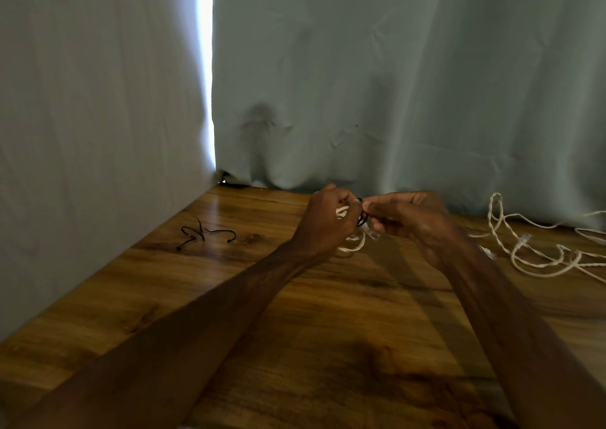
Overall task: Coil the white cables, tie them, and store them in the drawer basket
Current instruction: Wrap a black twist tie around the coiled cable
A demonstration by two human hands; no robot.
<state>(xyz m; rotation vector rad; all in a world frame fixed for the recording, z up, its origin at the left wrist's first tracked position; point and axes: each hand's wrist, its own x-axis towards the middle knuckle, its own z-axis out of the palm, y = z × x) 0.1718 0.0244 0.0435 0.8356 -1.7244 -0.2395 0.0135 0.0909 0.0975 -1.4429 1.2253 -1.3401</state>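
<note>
My left hand grips a small coil of white cable held just above the wooden table. A clear plug hangs from the coil. My right hand pinches a thin black tie that wraps the coil between both hands. More white cables lie loose and tangled on the table at the right. The drawer basket is not in view.
Two spare black ties lie on the table at the left. Pale blue curtains hang along the back and left edges of the table, with a bright gap between them.
</note>
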